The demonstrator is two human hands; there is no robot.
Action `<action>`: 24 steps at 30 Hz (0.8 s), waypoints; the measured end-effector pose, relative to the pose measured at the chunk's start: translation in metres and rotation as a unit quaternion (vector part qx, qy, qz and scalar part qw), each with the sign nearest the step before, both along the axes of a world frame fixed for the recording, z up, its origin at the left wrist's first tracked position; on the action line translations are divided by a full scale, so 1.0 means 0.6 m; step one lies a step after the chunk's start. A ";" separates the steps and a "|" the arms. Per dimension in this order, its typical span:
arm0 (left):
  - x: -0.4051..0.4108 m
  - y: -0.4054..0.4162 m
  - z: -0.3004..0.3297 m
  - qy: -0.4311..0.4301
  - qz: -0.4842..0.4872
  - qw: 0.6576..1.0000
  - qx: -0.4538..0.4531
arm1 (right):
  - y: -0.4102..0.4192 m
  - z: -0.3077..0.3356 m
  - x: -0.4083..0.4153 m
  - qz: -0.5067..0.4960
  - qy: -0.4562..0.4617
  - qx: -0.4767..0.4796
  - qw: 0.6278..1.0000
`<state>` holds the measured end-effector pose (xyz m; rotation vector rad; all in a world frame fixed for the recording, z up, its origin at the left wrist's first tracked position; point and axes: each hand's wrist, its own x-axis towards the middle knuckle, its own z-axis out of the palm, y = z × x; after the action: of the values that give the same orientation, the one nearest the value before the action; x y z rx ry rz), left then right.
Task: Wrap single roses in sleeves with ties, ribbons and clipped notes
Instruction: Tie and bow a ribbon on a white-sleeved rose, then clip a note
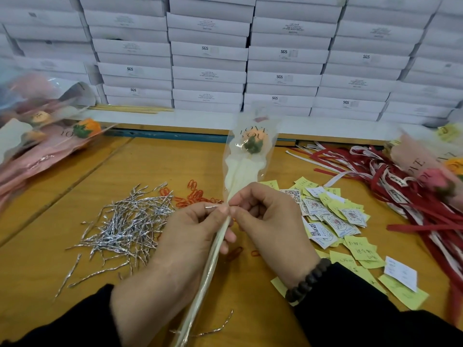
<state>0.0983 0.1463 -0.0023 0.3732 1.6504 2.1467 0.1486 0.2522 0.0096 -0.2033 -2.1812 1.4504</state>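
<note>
Fingers, left hand: curled round the gathered neck of the sleeve, thumb and forefinger pressed together on a silver twist tie at the neck; lower fingers wrap the stem part below.
Fingers, right hand: curled inward, thumb and forefinger tips pinching the neck of the sleeve just right of the left thumb; the two hands touch there. A dark bead bracelet sits on the right wrist.
Rose: peach head with green sepals, inside a clear sleeve printed "LOVE YOU", held upright and tilted away, head at the far end, above the middle of the surface.
Stem: the narrow lower part of the sleeve runs from the hands down to the near edge of the view.
Loose ties: heap of silver twist ties on the surface, left of the hands; a few stray ones lie nearer.
Clips: red-orange paper clips just beyond the left hand.
Notes: yellow slips and white printed cards scattered right of the hands.
Ribbons: red and white strips piled far right.
Wrapped roses: finished pile at far left; more at the right edge.
Surface: yellow-brown wood.
Boxes: stacked white cartons along the far side.
</note>
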 end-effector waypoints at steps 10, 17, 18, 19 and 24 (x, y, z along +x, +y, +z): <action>-0.002 -0.003 0.005 -0.017 0.013 1.000 0.016 | 0.005 -0.007 -0.003 0.056 -0.041 -0.296 0.953; 0.000 -0.003 0.005 -0.041 -0.002 0.999 0.025 | 0.016 -0.012 -0.005 0.108 -0.075 -0.308 0.942; 0.000 -0.003 0.005 -0.043 -0.006 0.999 0.027 | 0.016 -0.011 -0.004 0.111 -0.067 -0.271 0.954; -0.001 -0.003 0.005 -0.044 -0.009 0.999 0.027 | 0.017 -0.011 -0.004 0.112 -0.058 -0.240 0.963; -0.005 -0.002 0.007 -0.069 0.010 0.997 0.043 | 0.015 -0.010 -0.004 0.112 -0.018 -0.139 0.984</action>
<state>0.0955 0.1449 0.0020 0.2283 1.4944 2.2105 0.1462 0.2611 0.0035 -0.0828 -2.0753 1.8906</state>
